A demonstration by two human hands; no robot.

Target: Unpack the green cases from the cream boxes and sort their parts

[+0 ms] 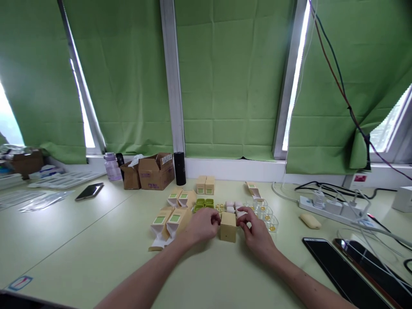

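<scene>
A small tan cardboard box (228,228) stands upright on the table between my two hands. My left hand (203,224) has its fingers curled against the box's left edge. On the opposite side, my right hand (256,231) has bent fingers, with fingertips at the box's upper right edge. Opened tan boxes with green labels (174,219) lie left of my left hand. Behind the box are green cups (203,203), small yellowish pieces (220,207) and pale pink-white pieces (229,209). Clear cups with yellow centres (273,224) stand beyond my right hand.
Two closed tan boxes (205,185) and a black cylinder (179,168) stand at the back, near an open brown carton (156,172). To the right are a power strip (334,211), loose cables and a dark-screened phone (341,268). Another phone (89,192) lies left.
</scene>
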